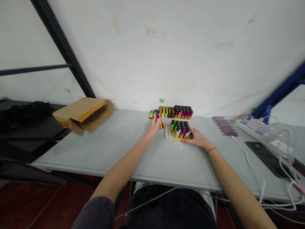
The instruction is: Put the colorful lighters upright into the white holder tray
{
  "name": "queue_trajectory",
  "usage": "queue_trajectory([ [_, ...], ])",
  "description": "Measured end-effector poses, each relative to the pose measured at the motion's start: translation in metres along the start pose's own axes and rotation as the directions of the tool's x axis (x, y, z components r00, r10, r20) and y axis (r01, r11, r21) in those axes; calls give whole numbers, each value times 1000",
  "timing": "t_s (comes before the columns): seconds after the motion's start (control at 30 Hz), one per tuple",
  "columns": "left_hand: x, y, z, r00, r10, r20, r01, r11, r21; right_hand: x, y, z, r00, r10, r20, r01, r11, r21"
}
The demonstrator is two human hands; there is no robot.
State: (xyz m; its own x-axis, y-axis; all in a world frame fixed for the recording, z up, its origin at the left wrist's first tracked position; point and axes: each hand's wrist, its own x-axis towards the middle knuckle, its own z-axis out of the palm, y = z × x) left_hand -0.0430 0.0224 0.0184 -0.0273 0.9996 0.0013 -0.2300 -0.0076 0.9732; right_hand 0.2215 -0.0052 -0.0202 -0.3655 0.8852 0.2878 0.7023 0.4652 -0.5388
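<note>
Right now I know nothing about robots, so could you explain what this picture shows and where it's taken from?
There is no robot here. The left hand and right hand are a person's own, bare, seen from a camera worn on the head, looking forward and down. The left holds a shiny purple-and-gold lighter. The right is at the end of a white tray, partly filled with colourful lighters. More lighters stand behind it. On the grey table also lie an open cardboard box, left, and a power strip with white cables, right.
</note>
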Motion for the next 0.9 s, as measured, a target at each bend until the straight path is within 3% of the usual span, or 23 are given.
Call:
queue_trajectory([
  [0.23, -11, -1, 10, 997, 1, 71, 8, 991, -130, 0, 0, 0, 1000, 10, 6, -10, 1000, -3],
  [0.4, -12, 3, 9, 980, -158, 120, 177, 970, -165, 0, 0, 0, 1000, -3, -11, 3, 1000, 7],
  [0.57, -11, 4, 7, 972, -229, 61, 236, 961, -148, 0, 2, 1, 1000, 6, -16, -5, 1000, 7],
  [0.9, -14, 2, 12, 974, -225, -30, 218, 965, -149, 0, 1, 0, 1000, 14, -8, -14, 1000, 6],
])
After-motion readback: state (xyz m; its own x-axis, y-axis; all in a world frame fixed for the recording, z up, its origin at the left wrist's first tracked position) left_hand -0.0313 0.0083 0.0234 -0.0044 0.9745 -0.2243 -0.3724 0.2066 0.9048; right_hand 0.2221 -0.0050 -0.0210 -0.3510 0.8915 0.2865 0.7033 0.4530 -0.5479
